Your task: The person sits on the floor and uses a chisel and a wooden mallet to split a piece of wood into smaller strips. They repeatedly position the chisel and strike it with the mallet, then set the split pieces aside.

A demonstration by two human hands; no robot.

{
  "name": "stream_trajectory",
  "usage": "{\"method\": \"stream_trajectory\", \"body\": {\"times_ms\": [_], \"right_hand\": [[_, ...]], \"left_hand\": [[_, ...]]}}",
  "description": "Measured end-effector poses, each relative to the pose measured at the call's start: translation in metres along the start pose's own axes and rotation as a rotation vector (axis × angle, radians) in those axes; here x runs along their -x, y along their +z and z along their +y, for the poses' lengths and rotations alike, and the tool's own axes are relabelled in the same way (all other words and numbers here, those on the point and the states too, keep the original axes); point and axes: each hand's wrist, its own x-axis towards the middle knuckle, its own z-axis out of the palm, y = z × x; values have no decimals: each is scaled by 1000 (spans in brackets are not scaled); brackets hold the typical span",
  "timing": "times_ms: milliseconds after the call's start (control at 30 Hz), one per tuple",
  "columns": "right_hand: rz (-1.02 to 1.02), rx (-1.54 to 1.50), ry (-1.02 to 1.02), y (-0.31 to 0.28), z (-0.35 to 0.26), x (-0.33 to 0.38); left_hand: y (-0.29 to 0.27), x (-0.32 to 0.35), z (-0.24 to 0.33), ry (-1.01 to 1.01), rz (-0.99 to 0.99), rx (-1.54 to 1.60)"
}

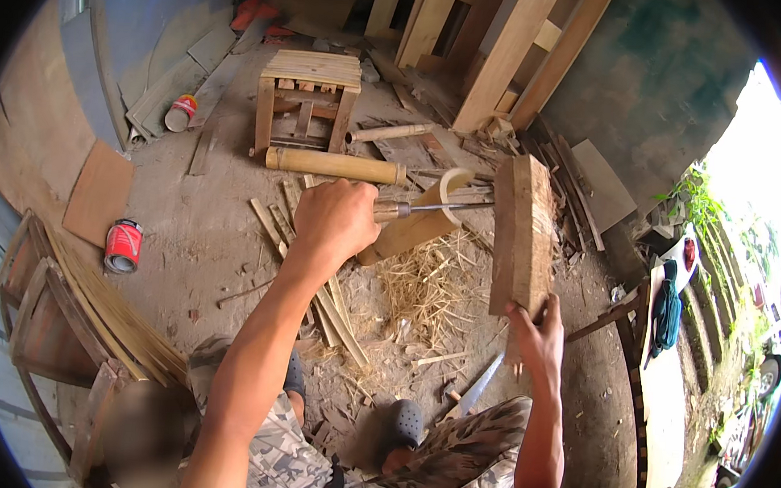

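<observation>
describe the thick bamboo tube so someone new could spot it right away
Find the slatted wooden stool near the top of the picture. In front of it lies a slimmer yellow bamboo pole; the tube is nearer the viewer, slanting just right of the left hand, beside pale shavings. Unlike the pole, it shows a wide, round open mouth.

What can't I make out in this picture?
All in the head view:
Tool handle: mostly hidden inside the left hand.
Tool tip: the shaft runs up to the wooden block, so whether it touches or enters is unclear.
Block's lower end: partly covered by the right hand.
Brown shape, lower left: too blurred to identify.
Outdoor area, upper right: washed out by glare.
</observation>
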Motion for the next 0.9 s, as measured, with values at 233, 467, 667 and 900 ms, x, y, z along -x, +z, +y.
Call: {"method": "stream_trajectory", "body": {"times_ms": [233, 467, 667, 900], "right_hand": [[294, -457, -287, -35, -47, 17], [129, -86, -321, 3, -17, 12], [-22, -90, -82, -4, -17, 16], [322, -500, -284, -39, -43, 26]], "left_hand": [[7, 0, -23, -11, -32, 63], [12, -9, -26, 53, -34, 29], [14, -9, -14, 85, -75, 16], [22, -12, -18, 10, -139, 80]]}}
